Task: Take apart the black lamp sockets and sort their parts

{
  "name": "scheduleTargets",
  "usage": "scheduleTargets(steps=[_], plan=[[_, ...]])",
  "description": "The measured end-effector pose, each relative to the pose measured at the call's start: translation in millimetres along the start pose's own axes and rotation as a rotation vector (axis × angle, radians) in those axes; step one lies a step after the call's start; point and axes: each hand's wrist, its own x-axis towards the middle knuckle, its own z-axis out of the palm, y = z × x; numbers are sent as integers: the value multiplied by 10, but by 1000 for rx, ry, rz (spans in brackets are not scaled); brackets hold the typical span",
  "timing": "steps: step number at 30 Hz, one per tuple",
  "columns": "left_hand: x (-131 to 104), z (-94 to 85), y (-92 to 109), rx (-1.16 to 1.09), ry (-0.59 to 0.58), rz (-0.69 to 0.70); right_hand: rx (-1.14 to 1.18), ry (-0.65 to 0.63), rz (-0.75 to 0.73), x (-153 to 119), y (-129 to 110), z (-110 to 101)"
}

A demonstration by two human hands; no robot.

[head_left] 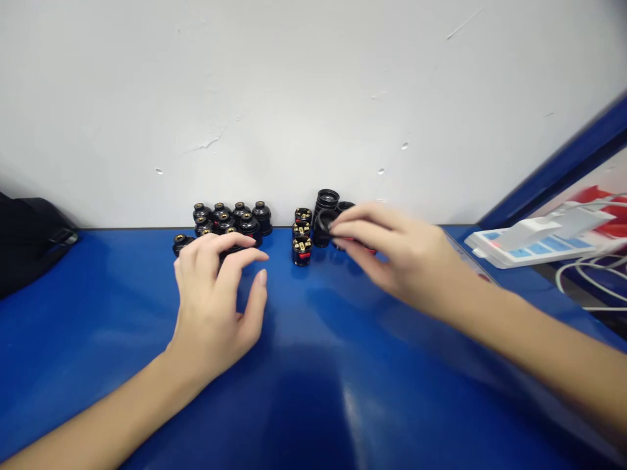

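My left hand [213, 294] hovers at the near side of several black lamp-holder caps [249, 225], its fingers curved and apart with nothing between them. Brass-coloured centres show on top of the caps, and my fingers hide some of them. My right hand [392, 251], slightly blurred, pinches a black lamp-holder shell [324, 223] by its rim. Left of that shell, three round black socket inserts [301, 250] with brass contacts and a red tab stand in a row. Behind it rises a ribbed black shell [327, 198]. More black parts lie partly hidden under my right hand.
The blue tabletop [294, 365] meets a white wall [294, 98] behind the parts. At the right lies a white power strip [533, 245] with plugs and white cables [588, 267]. A black fabric item [34, 241] rests at the left edge.
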Motion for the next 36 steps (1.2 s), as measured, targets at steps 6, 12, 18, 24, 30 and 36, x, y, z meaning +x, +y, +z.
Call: scheduleTargets(steps=[6,12,18,24,30,36], plan=[[-29,110,-90,-85,-122,-58,-120,69,89,254,572,89],[-66,155,-108,-290,-274,-43,-129,10,114,330,755,234],[-77,147,-116,-377,-338,-5,-149,-69,116,336,738,278],[-64,150,-109,-386,-350,-11,-179,-85,142,325,713,290],[-64,135,-101,-304,-359,-26,-278,-68,188,334,616,264],[-62,114,-71,-160,-292,-84,-192,47,168,267,319,168]])
